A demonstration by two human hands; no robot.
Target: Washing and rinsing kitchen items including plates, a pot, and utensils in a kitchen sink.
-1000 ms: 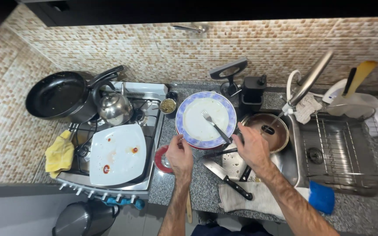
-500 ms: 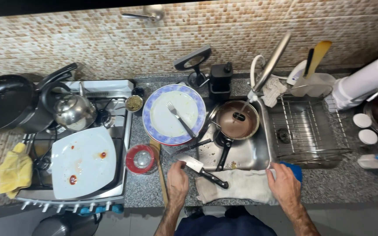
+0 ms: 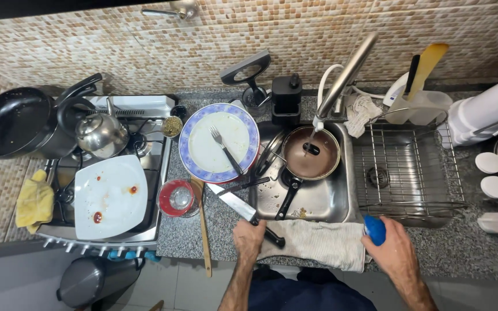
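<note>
A speckled grey granite counter [image 3: 226,222] carries the things; at its centre sits a blue-rimmed plate [image 3: 219,142]; at seven o'clock of the plate stands a red cup [image 3: 178,198]; a wooden spoon [image 3: 204,227] lies beside it; a striped towel [image 3: 318,242] drapes the front edge at five o'clock.

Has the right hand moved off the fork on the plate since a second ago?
Yes. The right hand has pulled back from the plate to the counter's near edge, on a blue object.

A home kitchen: steel sink [image 3: 318,201], gas stove [image 3: 145,144], dirty dishes, tiled wall [image 3: 145,40].
</note>
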